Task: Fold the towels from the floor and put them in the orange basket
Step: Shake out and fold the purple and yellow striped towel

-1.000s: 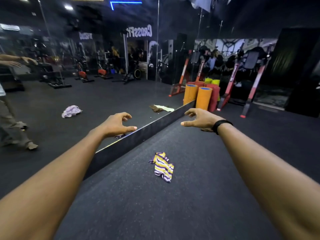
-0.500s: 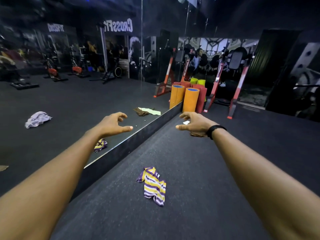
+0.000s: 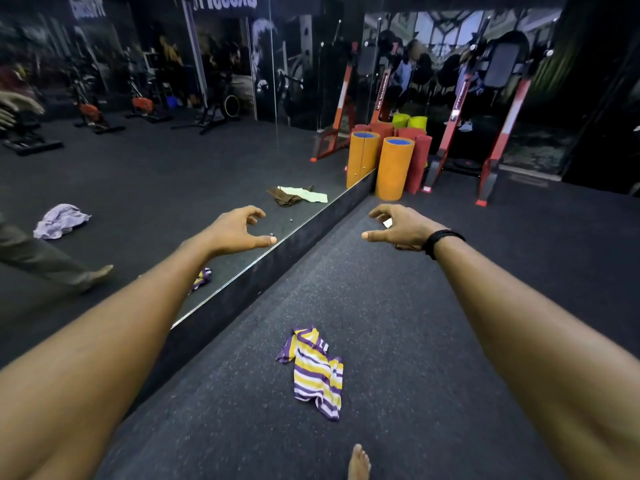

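A crumpled towel striped purple, yellow and white (image 3: 317, 370) lies on the dark gym floor (image 3: 398, 323), close in front of me. Both my arms reach forward above it. My left hand (image 3: 239, 230) and my right hand (image 3: 398, 228) hover well beyond the towel with fingers loosely curved and nothing in them. My right wrist wears a black band. A small pale towel edge (image 3: 387, 222) shows on the floor just behind my right hand. The wall mirror on the left reflects a lilac towel (image 3: 60, 220) and a green and brown pair (image 3: 299, 195). No orange basket is in view.
The mirror's dark base ledge (image 3: 263, 271) runs diagonally along the left. Orange and red rolled mats (image 3: 394, 168) stand at the far end by red rack frames (image 3: 498, 133). My bare foot (image 3: 358, 462) shows at the bottom edge. The mirror reflects a person's leg at left.
The view has moved forward and tipped down, so the striped towel now lies nearer and lower in frame. Both hands stay held out, empty. My foot has come into view.
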